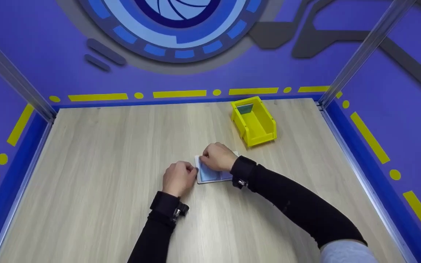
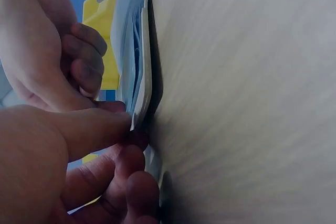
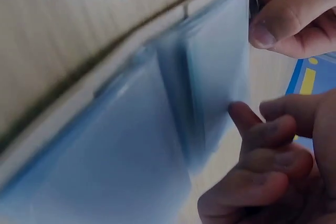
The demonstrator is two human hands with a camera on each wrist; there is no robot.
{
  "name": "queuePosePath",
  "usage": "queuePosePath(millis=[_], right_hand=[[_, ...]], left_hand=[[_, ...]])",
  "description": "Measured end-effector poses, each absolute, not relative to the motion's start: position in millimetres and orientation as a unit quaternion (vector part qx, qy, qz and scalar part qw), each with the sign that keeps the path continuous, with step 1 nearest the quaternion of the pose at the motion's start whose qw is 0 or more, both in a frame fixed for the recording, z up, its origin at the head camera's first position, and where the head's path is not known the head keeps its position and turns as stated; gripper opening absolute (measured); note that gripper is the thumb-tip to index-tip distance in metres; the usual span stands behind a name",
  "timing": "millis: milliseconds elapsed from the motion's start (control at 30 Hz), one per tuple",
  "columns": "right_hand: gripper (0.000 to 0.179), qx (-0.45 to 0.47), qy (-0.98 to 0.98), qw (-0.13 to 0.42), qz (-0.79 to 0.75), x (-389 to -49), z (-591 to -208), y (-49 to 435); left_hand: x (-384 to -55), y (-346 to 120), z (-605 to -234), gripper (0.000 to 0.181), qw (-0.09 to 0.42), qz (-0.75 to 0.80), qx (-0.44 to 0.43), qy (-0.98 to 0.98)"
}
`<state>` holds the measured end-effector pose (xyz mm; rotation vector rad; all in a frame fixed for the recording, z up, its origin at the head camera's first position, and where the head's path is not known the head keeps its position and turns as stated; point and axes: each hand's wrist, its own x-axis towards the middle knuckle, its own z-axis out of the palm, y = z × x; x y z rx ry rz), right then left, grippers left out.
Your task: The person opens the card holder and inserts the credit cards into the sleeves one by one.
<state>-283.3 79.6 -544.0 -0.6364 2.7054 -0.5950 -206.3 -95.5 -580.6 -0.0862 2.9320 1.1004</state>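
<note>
A small booklet (image 1: 208,175) with a pale border and bluish translucent sheets lies spread low over the table. In the left wrist view, the thumb and fingers of my left hand (image 1: 178,179) pinch its left edge. My right hand (image 1: 218,157) is over the booklet and covers part of it. In the right wrist view, a fingertip of my right hand (image 3: 273,156) touches the edge of a bluish sheet (image 3: 218,72), with the other fingers loosely bent. Layered sheets (image 2: 134,61) stand slightly apart along the edge in the left wrist view.
A yellow bin (image 1: 261,140) stands behind the booklet to the right, a dark greenish piece (image 1: 245,109) at its back wall. Blue panels with yellow marks (image 1: 179,93) enclose the wooden table (image 1: 101,175) at the back and sides, with metal rails along the side edges.
</note>
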Motion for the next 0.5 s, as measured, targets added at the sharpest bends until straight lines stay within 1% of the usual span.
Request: queuePosePath(millis=[100,200,267,400,500], right_hand=[[0.039,-0.257,0.935,0.135,-0.202,-279.4,-535.6,85.4],[0.030,-0.261,0.933,0.118,-0.217,-276.8,-519.3,94.3],[0.028,-0.255,0.932,0.106,-0.233,-278.2,-503.1,101.8],[0.029,-0.242,0.933,0.081,-0.252,-292.2,-465.0,123.1],[0.028,-0.226,0.944,0.044,-0.237,-313.6,-442.1,146.1]], left_hand=[[-206.5,-95.5,-580.2,0.030,-0.005,0.347,-0.027,0.937],[-205.1,-94.3,-579.6,0.035,-0.007,0.346,-0.021,0.938],[-203.8,-93.2,-578.9,0.039,-0.004,0.346,-0.020,0.938],[-201.6,-90.3,-579.2,0.042,-0.004,0.343,-0.023,0.939],[-200.5,-87.1,-581.1,0.041,-0.005,0.341,-0.027,0.940]])
